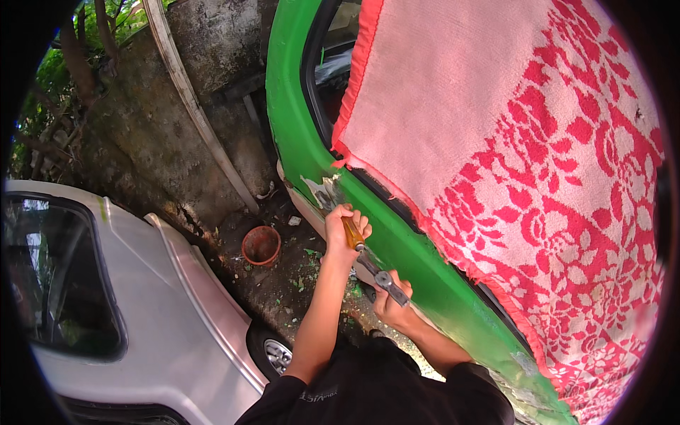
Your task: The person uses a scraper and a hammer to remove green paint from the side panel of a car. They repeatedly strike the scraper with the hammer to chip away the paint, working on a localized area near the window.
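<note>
My left hand (344,232) grips a screwdriver by its amber handle (353,234), whose metal-capped end faces me. Its blade is mostly hidden behind my fingers, on the side of a torn, chipped patch (325,192) in the green car body (425,265). Lower down, my right hand (394,305) is closed around a hammer, with the steel hammer head (385,281) above my fist and its handle largely hidden. One end of the head lies right by the screwdriver's cap; I cannot tell whether they touch.
A red and pink floral blanket (499,159) drapes over the green car's window and roof. A silver car (154,287) stands on the left. Between the cars, a reddish bucket (261,245) sits on ground (297,276) strewn with paint flakes. A pole (199,117) leans by the wall (138,127).
</note>
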Tool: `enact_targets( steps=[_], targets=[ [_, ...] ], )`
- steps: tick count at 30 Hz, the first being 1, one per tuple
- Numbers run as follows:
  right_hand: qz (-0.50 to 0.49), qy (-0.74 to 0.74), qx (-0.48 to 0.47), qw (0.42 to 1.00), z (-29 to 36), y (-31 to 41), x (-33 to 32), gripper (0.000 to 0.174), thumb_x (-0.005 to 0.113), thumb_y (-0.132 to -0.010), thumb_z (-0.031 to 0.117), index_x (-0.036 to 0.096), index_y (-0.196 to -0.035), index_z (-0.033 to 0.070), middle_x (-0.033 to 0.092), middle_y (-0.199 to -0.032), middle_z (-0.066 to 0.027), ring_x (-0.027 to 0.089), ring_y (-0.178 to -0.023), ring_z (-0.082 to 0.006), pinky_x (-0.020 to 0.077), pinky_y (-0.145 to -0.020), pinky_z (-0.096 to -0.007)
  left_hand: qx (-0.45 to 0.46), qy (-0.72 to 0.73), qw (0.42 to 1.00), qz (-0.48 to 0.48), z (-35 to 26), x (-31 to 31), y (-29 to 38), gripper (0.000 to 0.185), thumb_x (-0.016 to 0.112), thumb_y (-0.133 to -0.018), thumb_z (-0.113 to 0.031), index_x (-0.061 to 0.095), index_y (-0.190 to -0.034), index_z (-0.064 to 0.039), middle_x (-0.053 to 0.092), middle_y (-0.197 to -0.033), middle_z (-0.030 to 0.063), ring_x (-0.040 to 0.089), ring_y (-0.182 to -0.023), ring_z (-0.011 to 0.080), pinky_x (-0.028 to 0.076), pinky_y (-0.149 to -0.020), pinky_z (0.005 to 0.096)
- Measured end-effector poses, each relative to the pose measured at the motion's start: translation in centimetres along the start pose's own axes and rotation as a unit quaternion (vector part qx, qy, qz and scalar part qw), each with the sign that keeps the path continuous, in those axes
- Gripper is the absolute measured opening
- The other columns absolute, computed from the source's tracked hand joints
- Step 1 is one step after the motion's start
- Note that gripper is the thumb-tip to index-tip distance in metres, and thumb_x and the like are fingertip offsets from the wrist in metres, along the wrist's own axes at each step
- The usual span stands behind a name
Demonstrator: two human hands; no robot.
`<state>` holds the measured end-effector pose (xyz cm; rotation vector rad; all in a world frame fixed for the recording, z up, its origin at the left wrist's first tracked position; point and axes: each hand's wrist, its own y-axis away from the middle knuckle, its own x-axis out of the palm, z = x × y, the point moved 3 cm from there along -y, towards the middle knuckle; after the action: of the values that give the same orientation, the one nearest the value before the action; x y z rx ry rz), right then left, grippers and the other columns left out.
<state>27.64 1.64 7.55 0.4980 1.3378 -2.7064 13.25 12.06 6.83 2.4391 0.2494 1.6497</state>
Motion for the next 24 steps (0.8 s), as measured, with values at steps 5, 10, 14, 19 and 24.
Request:
enact_targets(
  steps=[5, 10, 14, 19, 24],
  targets=[
    [0.022, 0.059, -0.032, 0.998, -1.3, -0.3, 0.3, 0.005, 0.050, -0.079, -0.003, 0.049, -0.077, 0.000, 0.048, -0.054, -0.0089, 0.052, -0.040, -0.0228, 0.0411, -0.041, -0.0329, 0.008, -0.035, 0.999, -0.006, 0.2, 0.1, 0.0, 0.012, 0.047, -0.070, -0.010, 0.037, -0.076, -0.014, 0.022, -0.050, -0.0002, 0.022, -0.044, 0.0146, 0.027, -0.044, 0.0316],
    [-0.045, -0.021, 0.005, 0.999, 0.2, 0.4, -1.0, 0.011, 0.052, -0.074, -0.004, 0.048, -0.084, -0.001, 0.047, -0.054, -0.0077, 0.052, -0.042, -0.0226, 0.0372, -0.039, -0.0339, -0.001, -0.002, 1.000, -0.012, 0.2, 0.0, 0.2, 0.008, 0.046, -0.070, -0.009, 0.041, -0.076, -0.011, 0.028, -0.046, 0.0031, 0.028, -0.039, 0.0164, 0.028, -0.043, 0.0305],
    [0.007, 0.055, -0.031, 0.998, -2.2, 0.2, 0.7, 0.007, 0.050, -0.074, -0.003, 0.049, -0.081, -0.001, 0.050, -0.056, -0.0089, 0.052, -0.041, -0.0219, 0.0403, -0.041, -0.0325, 0.004, -0.002, 1.000, -0.002, -0.1, 0.8, -0.3, 0.007, 0.047, -0.069, -0.008, 0.041, -0.073, -0.011, 0.029, -0.046, 0.0031, 0.028, -0.039, 0.0168, 0.028, -0.044, 0.0300],
    [-0.062, -0.051, -0.012, 0.997, -1.0, 0.2, -0.7, 0.008, 0.047, -0.074, -0.006, 0.049, -0.081, -0.002, 0.053, -0.058, -0.0122, 0.051, -0.041, -0.0259, 0.0424, -0.043, -0.0356, 0.001, -0.001, 1.000, -0.012, -0.6, 0.6, -0.1, 0.007, 0.047, -0.070, -0.008, 0.041, -0.072, -0.011, 0.030, -0.046, 0.0032, 0.029, -0.039, 0.0173, 0.027, -0.045, 0.0306],
    [0.040, 0.053, 0.083, 0.994, -1.8, 0.1, 0.4, 0.006, 0.046, -0.079, -0.004, 0.050, -0.081, -0.001, 0.051, -0.057, -0.0108, 0.053, -0.041, -0.0246, 0.0424, -0.043, -0.0345, 0.007, 0.020, 0.999, -0.039, -1.0, -1.0, -1.6, 0.010, 0.044, -0.072, -0.006, 0.035, -0.068, -0.010, 0.029, -0.046, 0.0037, 0.028, -0.039, 0.0178, 0.027, -0.044, 0.0312]
  ],
)
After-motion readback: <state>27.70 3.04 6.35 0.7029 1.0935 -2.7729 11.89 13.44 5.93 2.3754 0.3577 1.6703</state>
